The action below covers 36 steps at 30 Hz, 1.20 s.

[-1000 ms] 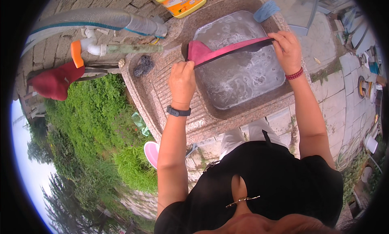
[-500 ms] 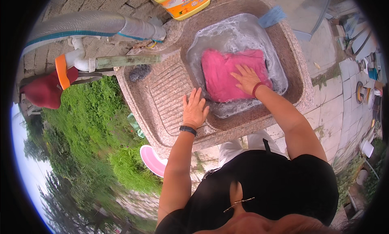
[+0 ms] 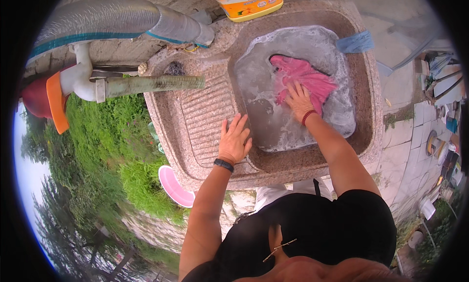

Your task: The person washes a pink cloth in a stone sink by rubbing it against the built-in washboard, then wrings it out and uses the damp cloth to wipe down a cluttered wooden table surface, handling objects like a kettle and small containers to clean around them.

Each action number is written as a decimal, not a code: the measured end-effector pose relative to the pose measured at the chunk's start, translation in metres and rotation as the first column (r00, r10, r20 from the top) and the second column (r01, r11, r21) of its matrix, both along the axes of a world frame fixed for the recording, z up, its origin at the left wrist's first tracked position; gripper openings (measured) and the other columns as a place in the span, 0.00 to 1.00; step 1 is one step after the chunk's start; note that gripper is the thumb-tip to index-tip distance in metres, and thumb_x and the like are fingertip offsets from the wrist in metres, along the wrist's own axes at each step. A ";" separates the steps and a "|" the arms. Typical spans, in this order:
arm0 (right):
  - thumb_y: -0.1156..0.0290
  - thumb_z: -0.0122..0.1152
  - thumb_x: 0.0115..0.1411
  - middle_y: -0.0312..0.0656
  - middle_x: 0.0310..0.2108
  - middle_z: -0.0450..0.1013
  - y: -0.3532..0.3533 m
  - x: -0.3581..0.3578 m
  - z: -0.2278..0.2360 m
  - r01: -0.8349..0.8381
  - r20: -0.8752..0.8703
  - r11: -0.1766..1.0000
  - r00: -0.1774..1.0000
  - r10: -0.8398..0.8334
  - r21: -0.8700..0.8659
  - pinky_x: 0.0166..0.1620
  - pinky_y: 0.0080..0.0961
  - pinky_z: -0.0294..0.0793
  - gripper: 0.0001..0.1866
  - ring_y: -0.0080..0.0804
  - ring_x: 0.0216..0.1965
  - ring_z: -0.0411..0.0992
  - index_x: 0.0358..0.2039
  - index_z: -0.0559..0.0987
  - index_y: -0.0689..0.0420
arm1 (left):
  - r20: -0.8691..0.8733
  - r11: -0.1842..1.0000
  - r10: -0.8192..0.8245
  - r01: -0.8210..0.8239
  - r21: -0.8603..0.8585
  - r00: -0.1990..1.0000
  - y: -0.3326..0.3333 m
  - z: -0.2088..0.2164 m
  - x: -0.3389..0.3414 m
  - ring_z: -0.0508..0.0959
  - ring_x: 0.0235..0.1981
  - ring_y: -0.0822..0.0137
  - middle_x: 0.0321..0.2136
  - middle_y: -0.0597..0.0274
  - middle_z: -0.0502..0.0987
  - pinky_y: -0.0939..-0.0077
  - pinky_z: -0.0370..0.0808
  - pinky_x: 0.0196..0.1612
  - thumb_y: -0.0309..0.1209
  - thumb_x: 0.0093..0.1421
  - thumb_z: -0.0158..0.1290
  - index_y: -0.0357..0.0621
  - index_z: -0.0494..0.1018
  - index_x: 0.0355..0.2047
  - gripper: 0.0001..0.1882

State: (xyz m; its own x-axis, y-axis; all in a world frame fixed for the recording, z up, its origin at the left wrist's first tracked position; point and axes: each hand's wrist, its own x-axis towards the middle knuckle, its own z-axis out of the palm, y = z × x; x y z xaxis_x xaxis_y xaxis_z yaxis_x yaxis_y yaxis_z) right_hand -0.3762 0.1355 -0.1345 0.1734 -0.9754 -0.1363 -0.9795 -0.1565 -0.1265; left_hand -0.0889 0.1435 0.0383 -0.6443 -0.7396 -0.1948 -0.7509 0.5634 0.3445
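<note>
A pink cloth with dark edging (image 3: 320, 84) lies bunched in the cloudy, sudsy water of a speckled stone sink (image 3: 367, 116). My right hand (image 3: 298, 102), a red bead bracelet at its wrist, rests on the cloth's near left part with fingers stretched out; the fingertips are partly hard to make out against the wet fabric. On the ridge between the basin and the sink's ribbed washboard (image 3: 207, 121) lies my left hand (image 3: 235, 140), fingers apart, holding nothing. A dark band circles the left wrist.
A blue cloth (image 3: 355, 41) hangs over the basin's far right rim. Behind stands a yellow jug (image 3: 249, 3). A greenish pipe (image 3: 154, 85) juts over the washboard, below a silver-wrapped pipe (image 3: 107, 20). A pink tub (image 3: 175, 187) sits lower left, beside green plants.
The pink cloth has gone from spread broadly across the water to a smaller bunched shape toward the right. My right hand is still on it. My left hand stays on the ridge.
</note>
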 end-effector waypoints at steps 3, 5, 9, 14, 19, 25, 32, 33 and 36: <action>0.57 0.61 0.53 0.48 0.64 0.51 -0.026 -0.035 0.063 0.170 0.405 0.918 0.858 -0.317 0.358 0.63 0.48 0.50 0.36 0.50 0.62 0.53 0.62 0.60 0.40 | 0.007 1.000 0.007 -0.007 0.009 1.000 0.003 0.003 0.004 0.54 0.65 0.54 0.61 0.56 0.60 0.44 0.46 0.64 0.35 0.53 0.53 0.43 0.72 0.35 0.11; 0.57 0.60 0.53 0.49 0.64 0.52 -0.026 -0.028 0.060 0.507 0.267 0.853 0.811 -0.520 0.123 0.63 0.48 0.50 0.37 0.51 0.62 0.53 0.63 0.59 0.46 | 0.012 1.000 0.003 -0.003 0.008 1.000 0.002 0.003 0.002 0.54 0.65 0.54 0.62 0.56 0.59 0.44 0.47 0.64 0.35 0.53 0.53 0.44 0.72 0.35 0.11; 0.61 0.56 0.56 0.52 0.62 0.53 0.008 0.012 0.008 0.473 -0.049 0.873 0.875 -0.481 -0.121 0.61 0.49 0.53 0.30 0.51 0.62 0.53 0.57 0.64 0.61 | 0.027 1.000 -0.005 0.004 0.020 1.000 0.000 0.003 -0.002 0.53 0.65 0.55 0.62 0.57 0.59 0.45 0.47 0.64 0.35 0.54 0.52 0.44 0.72 0.35 0.11; 0.67 0.54 0.57 0.45 0.41 0.74 -0.013 0.018 0.062 0.504 0.277 0.791 0.751 -0.600 0.346 0.48 0.34 0.68 0.13 0.43 0.44 0.71 0.39 0.78 0.61 | 0.034 0.999 -0.007 0.005 0.033 0.999 0.001 0.002 0.003 0.52 0.66 0.56 0.62 0.57 0.58 0.45 0.46 0.64 0.36 0.54 0.52 0.45 0.72 0.37 0.12; 0.69 0.59 0.58 0.33 0.29 0.77 -0.025 -0.032 0.149 0.381 0.859 0.781 -0.076 -0.506 0.494 0.36 0.19 0.70 0.11 0.23 0.31 0.72 0.35 0.80 0.64 | 0.026 1.000 -0.003 0.003 0.014 1.000 0.002 0.001 0.005 0.50 0.67 0.59 0.63 0.58 0.57 0.46 0.45 0.65 0.38 0.56 0.50 0.45 0.73 0.38 0.13; 0.66 0.64 0.55 0.39 0.35 0.78 0.006 -0.090 0.071 0.602 0.638 0.576 0.139 -0.758 0.553 0.39 0.20 0.71 0.17 0.24 0.34 0.73 0.40 0.79 0.66 | 0.021 0.999 0.008 -0.009 0.048 1.000 0.003 0.002 0.007 0.49 0.67 0.59 0.63 0.58 0.57 0.46 0.44 0.66 0.38 0.56 0.49 0.44 0.73 0.39 0.14; 0.56 0.64 0.51 0.59 0.36 0.76 -0.007 -0.023 0.003 0.837 0.357 0.524 0.447 -0.820 0.157 0.45 0.41 0.73 0.24 0.54 0.40 0.74 0.36 0.77 0.67 | 0.012 1.000 0.000 0.000 0.025 1.000 0.004 0.000 0.009 0.50 0.66 0.58 0.62 0.59 0.58 0.46 0.45 0.65 0.37 0.55 0.52 0.45 0.75 0.38 0.13; 0.58 0.63 0.51 0.59 0.36 0.75 -0.007 -0.012 0.006 0.786 0.312 0.578 0.505 -0.805 0.220 0.44 0.43 0.72 0.22 0.55 0.40 0.74 0.36 0.77 0.66 | 0.005 1.000 0.000 0.000 0.019 1.000 0.004 -0.001 0.008 0.50 0.66 0.58 0.62 0.59 0.58 0.46 0.45 0.65 0.37 0.55 0.52 0.45 0.75 0.38 0.13; 0.63 0.61 0.51 0.60 0.35 0.75 -0.005 0.005 0.028 0.610 0.242 0.679 0.645 -0.725 0.410 0.43 0.44 0.72 0.17 0.54 0.39 0.74 0.36 0.76 0.64 | 0.012 1.000 -0.009 0.008 0.026 1.000 0.004 -0.001 0.009 0.50 0.67 0.58 0.62 0.58 0.58 0.46 0.45 0.65 0.38 0.56 0.51 0.44 0.74 0.39 0.14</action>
State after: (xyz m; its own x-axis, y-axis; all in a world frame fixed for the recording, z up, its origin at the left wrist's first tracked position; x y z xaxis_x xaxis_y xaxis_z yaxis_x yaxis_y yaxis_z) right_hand -0.3711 0.1307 -0.1066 -0.4200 -0.7718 -0.4774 -0.6686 0.6189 -0.4123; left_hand -0.0796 0.1473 0.0376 -0.6479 -0.7288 -0.2216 -0.7505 0.5609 0.3493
